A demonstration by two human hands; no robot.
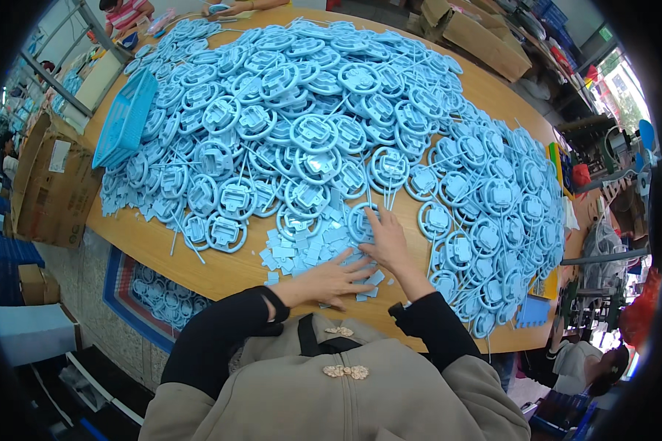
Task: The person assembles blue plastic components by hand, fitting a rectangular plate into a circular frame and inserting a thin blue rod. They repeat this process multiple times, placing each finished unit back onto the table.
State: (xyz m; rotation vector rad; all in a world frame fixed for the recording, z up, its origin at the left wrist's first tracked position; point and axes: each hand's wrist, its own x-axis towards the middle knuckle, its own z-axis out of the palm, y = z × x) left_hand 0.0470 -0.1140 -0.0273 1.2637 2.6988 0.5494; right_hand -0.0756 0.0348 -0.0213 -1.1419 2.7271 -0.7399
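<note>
A large heap of light-blue round plastic parts (315, 134), each a ring with a boxy centre and some with thin sticks, covers the table. Near its front edge lies a loose pile of small flat light-blue plastic plates (287, 251). My left hand (331, 281) rests palm down on the near side of these plates, its fingers spread and nothing gripped. Just right of it, my right hand (388, 241) has thumb and fingers about the rim of one round part (360, 223) at the heap's near edge. Part of that rim is hidden under the fingers.
A blue plastic basket (127, 117) leans at the table's left edge, near a cardboard box (51, 184). More round parts fill a crate (162, 298) below the table. Another person's arm (250, 6) reaches in at the far side. A yellow tray (548, 285) sits at the right edge.
</note>
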